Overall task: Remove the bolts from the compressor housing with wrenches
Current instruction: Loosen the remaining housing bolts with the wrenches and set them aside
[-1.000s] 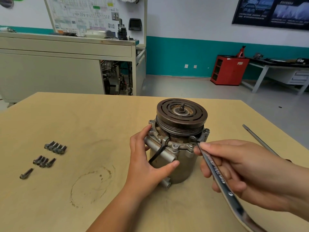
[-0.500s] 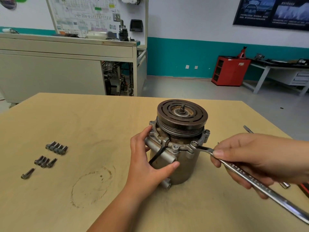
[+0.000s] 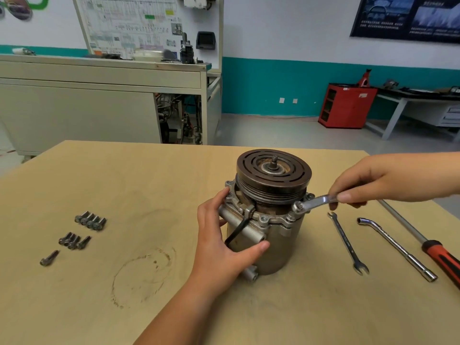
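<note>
A grey compressor housing point(image 3: 281, 247) stands upright on the wooden table point(image 3: 124, 195), with a dark grooved pulley point(image 3: 273, 170) on top. My left hand point(image 3: 221, 245) grips its left side, thumb across the front. My right hand point(image 3: 378, 180) pinches the handle of a silver ring wrench point(image 3: 315, 201). The wrench's ring end sits on a bolt point(image 3: 298, 207) at the right of the housing flange. Other flange bolts point(image 3: 263, 219) show along the front rim. Several removed bolts point(image 3: 90, 219) lie in two rows at the left, with a single bolt point(image 3: 49, 257) nearer to me.
To the right of the housing lie an open-ended spanner point(image 3: 347, 242), an angled socket wrench point(image 3: 395, 247) and a long screwdriver with a red and black handle point(image 3: 440, 255). A round stain point(image 3: 142, 277) marks the table. A workbench point(image 3: 99, 95) and a red cabinet point(image 3: 346, 105) stand behind.
My right hand has swung the wrench handle from near me round to the right and away, with the ring end staying on the flange bolt. My left hand has kept its hold on the housing.
</note>
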`<state>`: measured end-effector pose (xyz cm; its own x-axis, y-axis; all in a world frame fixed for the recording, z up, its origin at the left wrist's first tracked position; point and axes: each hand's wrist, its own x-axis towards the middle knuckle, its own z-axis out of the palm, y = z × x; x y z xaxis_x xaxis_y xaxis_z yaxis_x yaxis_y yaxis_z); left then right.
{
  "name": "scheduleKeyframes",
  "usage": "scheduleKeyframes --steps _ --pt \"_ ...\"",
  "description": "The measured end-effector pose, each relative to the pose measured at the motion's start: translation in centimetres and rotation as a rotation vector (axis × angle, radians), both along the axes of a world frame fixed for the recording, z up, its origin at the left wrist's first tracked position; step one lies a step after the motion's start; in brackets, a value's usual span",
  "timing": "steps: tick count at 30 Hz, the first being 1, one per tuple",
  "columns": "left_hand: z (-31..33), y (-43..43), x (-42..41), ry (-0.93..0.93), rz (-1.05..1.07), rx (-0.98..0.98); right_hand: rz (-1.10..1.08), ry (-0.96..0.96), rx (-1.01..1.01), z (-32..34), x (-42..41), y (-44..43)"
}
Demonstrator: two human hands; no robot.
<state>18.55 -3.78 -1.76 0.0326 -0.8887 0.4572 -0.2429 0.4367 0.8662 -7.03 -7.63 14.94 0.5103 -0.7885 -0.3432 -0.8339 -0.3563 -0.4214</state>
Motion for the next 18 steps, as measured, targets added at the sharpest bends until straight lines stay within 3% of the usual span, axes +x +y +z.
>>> scheduleKeyframes --steps 9,12,18 --pt "0.0 -0.1 -0.1 -0.007 0.001 0.007 -0.17 -0.695 0.747 -4.2 1.4 5.9" --pt "-0.1 -0.1 -0.1 -0.018 0.008 -0.003 -0.376 -1.027 0.785 -5.4 4.5 8.9" --pt "-0.3 -0.2 -0.1 -0.017 0.015 -0.022 -0.546 -1.164 0.669 -4.5 7.5 10.0"
